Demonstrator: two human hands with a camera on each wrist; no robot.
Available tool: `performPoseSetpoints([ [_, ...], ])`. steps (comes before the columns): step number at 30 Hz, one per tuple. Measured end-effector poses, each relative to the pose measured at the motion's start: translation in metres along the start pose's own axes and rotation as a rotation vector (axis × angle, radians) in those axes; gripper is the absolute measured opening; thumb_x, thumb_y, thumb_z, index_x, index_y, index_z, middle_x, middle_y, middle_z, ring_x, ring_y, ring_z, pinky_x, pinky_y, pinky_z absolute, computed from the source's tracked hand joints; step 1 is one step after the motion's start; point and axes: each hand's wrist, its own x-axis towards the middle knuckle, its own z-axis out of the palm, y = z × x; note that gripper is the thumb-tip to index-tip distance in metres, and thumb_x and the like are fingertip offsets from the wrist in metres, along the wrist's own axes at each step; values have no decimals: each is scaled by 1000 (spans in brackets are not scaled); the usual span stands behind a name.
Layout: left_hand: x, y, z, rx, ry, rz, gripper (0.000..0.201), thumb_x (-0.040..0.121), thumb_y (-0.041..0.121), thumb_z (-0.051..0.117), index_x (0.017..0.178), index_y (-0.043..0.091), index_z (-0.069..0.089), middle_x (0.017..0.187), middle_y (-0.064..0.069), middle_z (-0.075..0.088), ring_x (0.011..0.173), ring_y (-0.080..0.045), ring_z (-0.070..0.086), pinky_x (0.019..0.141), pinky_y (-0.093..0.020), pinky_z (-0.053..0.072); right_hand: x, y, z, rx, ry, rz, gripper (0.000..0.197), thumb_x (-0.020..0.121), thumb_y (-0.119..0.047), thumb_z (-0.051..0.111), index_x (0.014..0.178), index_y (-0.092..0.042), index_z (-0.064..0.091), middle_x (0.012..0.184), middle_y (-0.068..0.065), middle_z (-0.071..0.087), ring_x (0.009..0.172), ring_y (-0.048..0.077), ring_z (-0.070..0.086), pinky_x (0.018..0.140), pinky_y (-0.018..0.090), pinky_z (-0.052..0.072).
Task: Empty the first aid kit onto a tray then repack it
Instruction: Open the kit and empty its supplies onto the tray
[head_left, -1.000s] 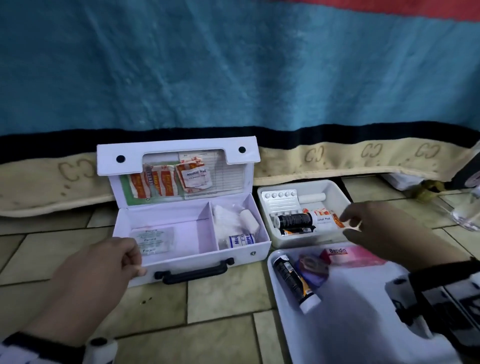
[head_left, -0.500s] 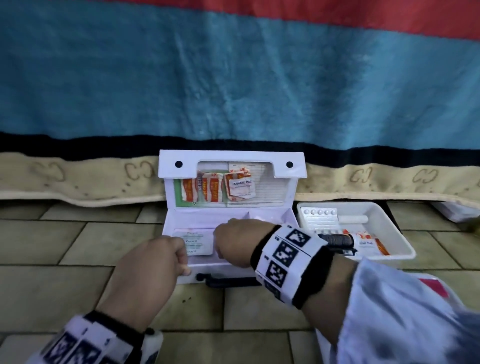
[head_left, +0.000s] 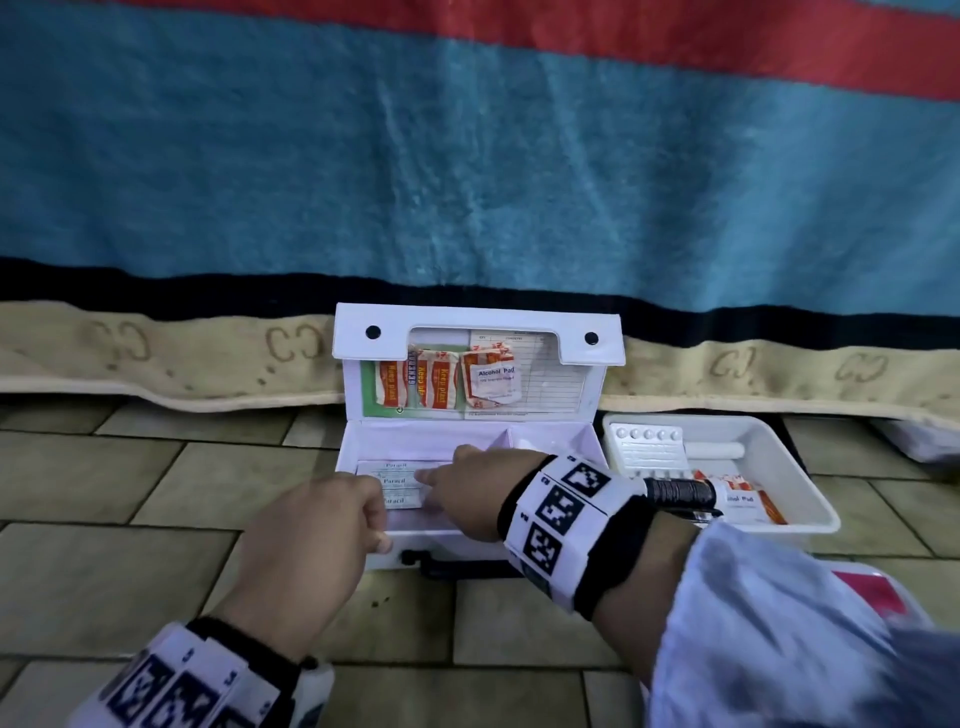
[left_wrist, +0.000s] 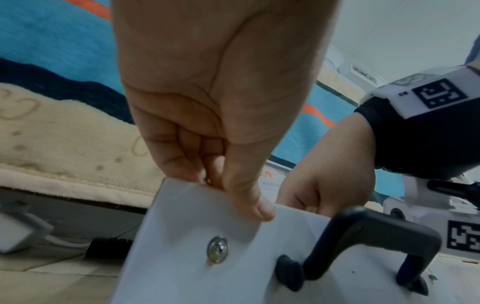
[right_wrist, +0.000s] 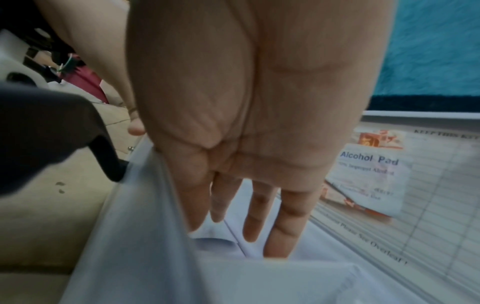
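The white first aid kit (head_left: 470, 431) sits open on the tiled floor (head_left: 130, 499), its lid (head_left: 475, 332) standing upright against the blue, red and black blanket (head_left: 467, 156) behind it. The left hand (head_left: 317, 540) pinches the kit's front wall near its left corner, thumb on the outside face just above a metal snap (left_wrist: 217, 249) and curled fingers hooked over the rim. The right hand (head_left: 467, 493) reaches down into the kit's left compartment with its fingers (right_wrist: 281, 222) extended and slightly spread; they lie over the white Paracil sachets (head_left: 396, 483) on the compartment floor, though whether they have hold of one cannot be told. Tucked behind the clear pocket in the lid are orange plaster packets (head_left: 415, 384) and an Alcohol Pad sachet (head_left: 493, 382), in front of a printed contents card (head_left: 550, 387). The kit's black carry handle (left_wrist: 363, 240) hangs from its front wall, below the right wrist. Just to the right of the kit stands a small white tray (head_left: 779, 467) holding a blister pack of tablets (head_left: 647, 447), a white roll (head_left: 714, 449), a dark cylindrical roll (head_left: 680, 491) and more alcohol pad sachets (head_left: 743, 499). Nearer than that tray, right of the kit, a bit of something pink (head_left: 865, 590) shows past the pale sleeve (head_left: 779, 623).
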Motion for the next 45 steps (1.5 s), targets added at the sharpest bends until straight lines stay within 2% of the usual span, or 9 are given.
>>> performPoseSetpoints([
  [8,0,0,0,31,-8,14,28,77,31,72,62,29,49,72,8,59,70,-7,54,51,-22,30,8,3,10,129,-11,50,46,98,-19,36,144,-14,32,151,11,31,134,37,33,103,54,35],
  [13,0,-1,2,36,5,17,26,76,29,72,61,28,50,70,6,59,67,-5,53,50,-22,28,11,5,3,213,36,101,50,89,-10,47,138,-15,38,142,8,40,120,35,42,90,48,46],
  [18,3,-5,8,53,8,6,32,76,28,73,59,28,46,68,8,56,69,-9,55,52,-25,32,-20,17,1,449,263,122,46,92,-6,44,138,-6,41,148,6,37,126,27,46,103,37,40],
  [23,2,6,8,65,-65,79,24,80,22,68,76,28,45,91,5,57,83,-15,57,71,-31,48,-101,41,11,687,615,127,44,87,-14,62,131,-15,56,145,-11,43,104,12,57,85,13,36],
  [27,-1,39,20,75,-94,226,21,80,27,66,89,29,47,98,7,53,97,-15,55,84,-34,49,-180,65,52,925,1090,419,28,74,-7,77,101,-14,74,106,-18,65,96,-13,57,85,-3,34],
  [30,2,61,30,174,-150,340,10,84,25,58,83,28,49,92,6,56,88,-14,55,78,-33,48,-230,76,92,985,1268,705,18,71,-4,79,75,-21,75,73,-18,68,72,2,63,64,4,43],
  [36,9,83,28,335,-196,369,12,81,14,53,73,24,51,80,4,57,79,-13,51,62,-28,38,-282,73,161,1052,916,991,30,73,1,75,65,-26,65,61,5,68,48,8,55,51,19,45],
  [40,15,87,24,368,-211,377,14,84,22,60,72,26,54,83,5,58,82,-12,52,64,-27,41,-280,60,182,1016,529,964,35,75,-6,72,68,-38,60,62,-4,65,57,3,57,59,23,47],
  [45,15,88,26,358,-201,357,17,84,20,58,70,26,53,81,6,61,81,-8,53,59,-25,39,-257,53,194,1020,426,938,37,76,-7,70,68,-40,55,62,-12,58,52,-2,53,52,10,41],
])
